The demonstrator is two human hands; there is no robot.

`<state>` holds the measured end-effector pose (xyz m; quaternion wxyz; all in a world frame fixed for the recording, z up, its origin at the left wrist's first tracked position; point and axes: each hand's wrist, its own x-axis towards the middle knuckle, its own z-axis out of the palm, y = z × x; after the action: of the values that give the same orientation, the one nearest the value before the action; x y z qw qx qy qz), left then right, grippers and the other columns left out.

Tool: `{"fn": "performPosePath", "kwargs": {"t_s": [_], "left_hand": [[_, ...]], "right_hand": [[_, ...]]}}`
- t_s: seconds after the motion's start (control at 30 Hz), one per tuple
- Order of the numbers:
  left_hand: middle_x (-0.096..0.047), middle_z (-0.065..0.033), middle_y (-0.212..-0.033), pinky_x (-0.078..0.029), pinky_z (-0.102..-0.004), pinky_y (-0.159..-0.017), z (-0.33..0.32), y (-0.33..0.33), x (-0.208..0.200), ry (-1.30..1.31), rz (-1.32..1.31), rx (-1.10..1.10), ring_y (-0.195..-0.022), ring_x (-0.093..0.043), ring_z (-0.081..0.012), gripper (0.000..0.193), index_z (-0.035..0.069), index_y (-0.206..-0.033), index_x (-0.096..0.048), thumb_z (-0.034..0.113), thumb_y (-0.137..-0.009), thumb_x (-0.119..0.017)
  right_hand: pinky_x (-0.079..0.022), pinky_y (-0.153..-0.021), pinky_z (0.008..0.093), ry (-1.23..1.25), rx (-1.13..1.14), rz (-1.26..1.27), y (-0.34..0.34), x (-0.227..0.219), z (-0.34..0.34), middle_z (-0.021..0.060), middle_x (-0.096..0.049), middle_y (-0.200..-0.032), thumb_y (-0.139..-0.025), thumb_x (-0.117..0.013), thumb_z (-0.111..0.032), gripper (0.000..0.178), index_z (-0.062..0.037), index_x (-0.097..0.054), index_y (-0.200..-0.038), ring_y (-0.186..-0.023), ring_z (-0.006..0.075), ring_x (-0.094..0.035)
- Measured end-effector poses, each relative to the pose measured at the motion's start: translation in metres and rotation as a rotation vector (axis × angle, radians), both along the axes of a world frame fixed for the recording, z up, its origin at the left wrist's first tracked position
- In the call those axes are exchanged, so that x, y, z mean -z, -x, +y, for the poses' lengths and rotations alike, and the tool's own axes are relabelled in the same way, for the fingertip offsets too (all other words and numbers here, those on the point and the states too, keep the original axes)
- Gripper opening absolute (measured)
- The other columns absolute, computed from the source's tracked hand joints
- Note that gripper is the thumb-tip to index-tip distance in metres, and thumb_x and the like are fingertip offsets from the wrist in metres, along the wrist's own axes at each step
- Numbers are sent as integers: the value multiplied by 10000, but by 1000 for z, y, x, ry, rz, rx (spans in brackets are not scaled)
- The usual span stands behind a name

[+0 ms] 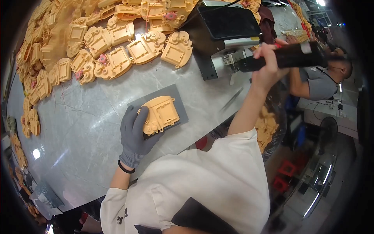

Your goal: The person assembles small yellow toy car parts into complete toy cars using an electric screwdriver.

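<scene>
Orange plastic casings (117,62) crowd the upper left. Left of centre, a grey-gloved left hand (136,130) grips a single casing (165,113) on a dark mat (182,108). Right of centre, a dark plastic-lined container (280,113) holds orange parts (266,126); above, the bare right hand (268,66) clutches a black tool (296,55).

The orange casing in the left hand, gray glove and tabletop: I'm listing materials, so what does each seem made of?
Orange casing: probably molded plastic, matte, with even color and integral ribs and posts.
Gray glove: likely knitted fabric, dull, with a ribbed cuff.
Tabletop: glossy, with reflections and marble-like veins; stone or patterned laminate, can't tell.
</scene>
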<state>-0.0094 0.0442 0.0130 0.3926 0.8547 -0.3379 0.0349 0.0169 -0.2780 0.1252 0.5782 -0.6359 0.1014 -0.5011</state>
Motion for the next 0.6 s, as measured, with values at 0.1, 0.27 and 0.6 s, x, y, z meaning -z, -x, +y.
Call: {"fn": "performPosePath", "kwargs": {"t_s": [0.1, 0.27, 0.6], "left_hand": [[-547, -132, -1120, -374, -465, -969, -4, -7, 1, 43, 32, -19, -1029, -517, -318, 775, 39, -1223, -469, 226, -552, -810], [-567, -121, -1076, -375, -456, -963, -7, -17, 4, 94, 57, -20, -1001, -529, -310, 749, 36, -1195, -480, 217, -547, -808], [-582, -128, -1005, -397, -460, -930, 3, -21, 4, 175, 91, 46, -961, -544, -317, 719, 34, -1158, -505, 229, -535, -807]], "right_hand": [[-412, -516, 267, -56, -57, 11, -6, 2, 6, 51, -495, -602, -674, -567, 102, 298, 31, -473, -948, -481, 151, -490], [-419, -517, 294, -93, -168, 22, 39, 13, 37, 50, -479, -614, -689, -556, 60, 413, -36, -422, -1068, -476, 140, -457], [-416, -570, 333, 57, -820, 15, 59, 9, 135, 58, -477, -636, -739, -533, -1, 458, -58, -340, -1149, -506, 167, -473]]}}
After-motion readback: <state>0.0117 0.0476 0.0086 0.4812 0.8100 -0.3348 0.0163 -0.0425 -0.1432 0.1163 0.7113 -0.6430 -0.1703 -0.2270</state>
